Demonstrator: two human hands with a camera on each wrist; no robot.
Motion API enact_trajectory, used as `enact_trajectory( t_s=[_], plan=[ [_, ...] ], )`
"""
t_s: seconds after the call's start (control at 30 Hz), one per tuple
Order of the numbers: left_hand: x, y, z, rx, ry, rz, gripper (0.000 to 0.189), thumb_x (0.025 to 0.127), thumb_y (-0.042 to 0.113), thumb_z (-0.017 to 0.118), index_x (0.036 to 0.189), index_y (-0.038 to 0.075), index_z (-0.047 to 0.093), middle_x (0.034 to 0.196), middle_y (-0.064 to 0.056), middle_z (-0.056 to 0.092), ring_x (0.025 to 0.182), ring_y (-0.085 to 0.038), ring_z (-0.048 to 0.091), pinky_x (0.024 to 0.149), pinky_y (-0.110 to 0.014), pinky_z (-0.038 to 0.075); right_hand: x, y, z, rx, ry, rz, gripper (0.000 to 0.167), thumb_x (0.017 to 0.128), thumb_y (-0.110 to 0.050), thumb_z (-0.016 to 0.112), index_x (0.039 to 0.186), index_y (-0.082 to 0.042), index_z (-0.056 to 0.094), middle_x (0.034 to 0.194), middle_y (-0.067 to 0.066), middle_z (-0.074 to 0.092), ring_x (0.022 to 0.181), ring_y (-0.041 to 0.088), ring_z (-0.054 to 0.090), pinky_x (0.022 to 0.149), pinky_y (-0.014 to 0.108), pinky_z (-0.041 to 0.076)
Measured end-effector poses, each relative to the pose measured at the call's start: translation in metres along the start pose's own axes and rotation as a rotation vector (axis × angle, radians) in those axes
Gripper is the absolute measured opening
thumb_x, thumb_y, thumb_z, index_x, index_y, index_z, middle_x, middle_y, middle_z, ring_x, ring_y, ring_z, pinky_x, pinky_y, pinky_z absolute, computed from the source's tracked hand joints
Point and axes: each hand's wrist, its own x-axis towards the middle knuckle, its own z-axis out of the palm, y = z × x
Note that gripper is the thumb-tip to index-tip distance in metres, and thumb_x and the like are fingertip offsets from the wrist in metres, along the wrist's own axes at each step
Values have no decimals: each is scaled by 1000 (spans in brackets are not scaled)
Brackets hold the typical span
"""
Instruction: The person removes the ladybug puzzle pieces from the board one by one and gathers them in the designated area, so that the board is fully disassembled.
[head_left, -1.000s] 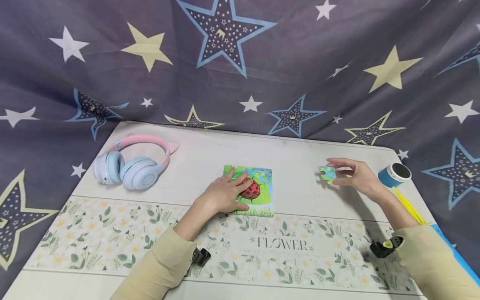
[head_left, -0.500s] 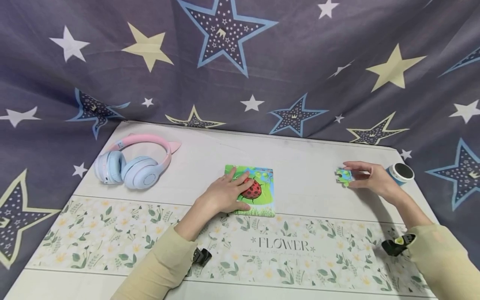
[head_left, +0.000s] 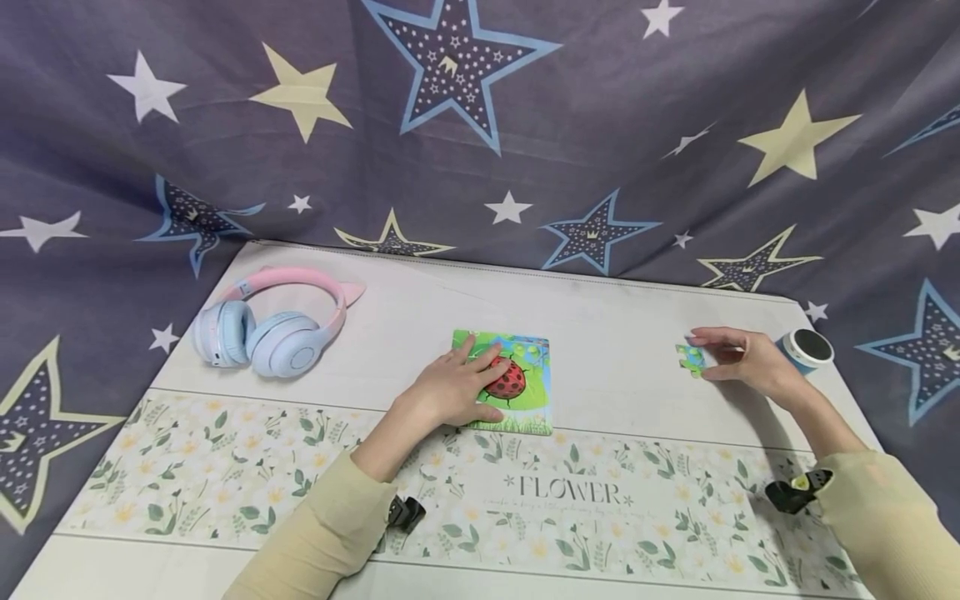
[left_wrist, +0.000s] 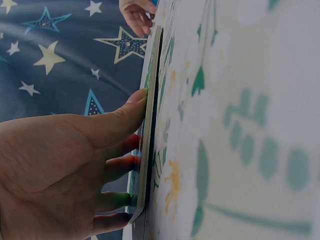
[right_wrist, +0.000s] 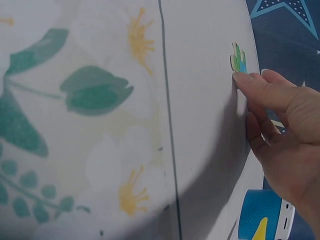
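Note:
My left hand point(head_left: 450, 390) rests with spread fingers on a square ladybug jigsaw puzzle point(head_left: 531, 398), lying flat near the middle of the table. In the left wrist view, the thumb and fingertips touch the top of the thin puzzle point(left_wrist: 149, 125), seen edge-on. Off to the right, my right hand point(head_left: 750, 362) pinches a small green and blue puzzle piece point(head_left: 690, 359) between thumb and fingers. The right wrist view shows this piece point(right_wrist: 238, 59) tilted up at the fingertips; whether it touches the table is unclear.
Pink and blue headphones point(head_left: 288, 343) lie at the table's left. Just beyond the right hand stands a blue cylinder with a white rim point(head_left: 808, 350), partly hidden by that hand. A dark star-patterned curtain point(head_left: 465, 183) hangs behind the table.
My right hand has moved rightward with the puzzle piece, closer to the blue cylinder, then barely moved in the last half second. The left hand stays on the puzzle.

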Motion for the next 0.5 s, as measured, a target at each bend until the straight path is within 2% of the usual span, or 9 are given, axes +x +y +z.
enact_trajectory(
  t_s=[0.33,0.5],
  plan=[
    [-2,1,-2,-22,1,-8,81,96,53,65,164,25,30,176,0,11,163,-36,0,130,-57,21,0,2,-2,8,4,-23,68,80,-8,87,141,1,60,122,-18,74,109,-14,62,89,7,52],
    [-1,2,-3,-27,-3,-13,81,96,53,66,163,25,31,176,0,11,163,-36,1,130,-57,22,0,-2,-2,45,49,-16,62,84,-7,84,141,2,60,119,-24,73,106,-13,64,85,7,53]
  ],
)
